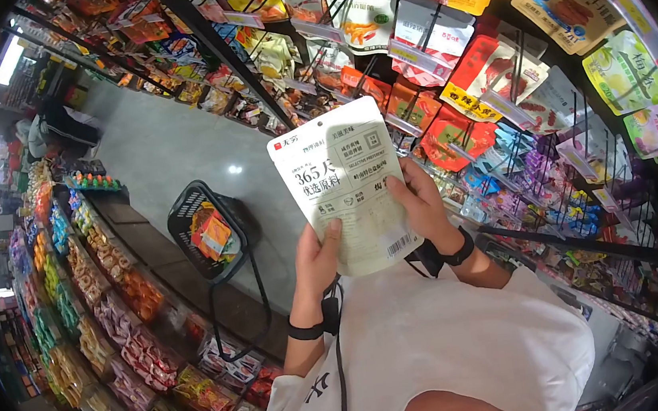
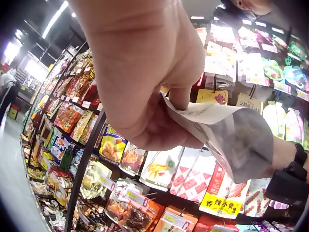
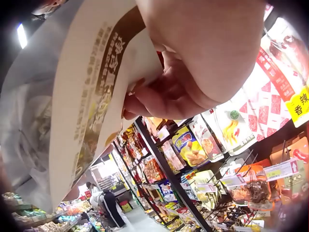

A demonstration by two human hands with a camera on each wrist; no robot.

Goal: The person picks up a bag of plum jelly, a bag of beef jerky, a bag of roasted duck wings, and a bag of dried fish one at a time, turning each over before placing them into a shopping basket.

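A white snack pouch with dark printed text and a barcode is held up in front of the chest, its printed back toward the head camera. The left hand grips its lower left edge, thumb on the printed face. At the right edge, the right hand pinches it between thumb and fingers. From the left wrist view, the left hand curls around the edge of the bulging pouch. The right wrist view has the right hand's fingertips behind the pouch.
A dark shopping basket with bright packets inside stands on the grey floor to the left. Hanging snack pouches fill the rack ahead and right. Bins of wrapped sweets line the left. Another person is farther down the aisle.
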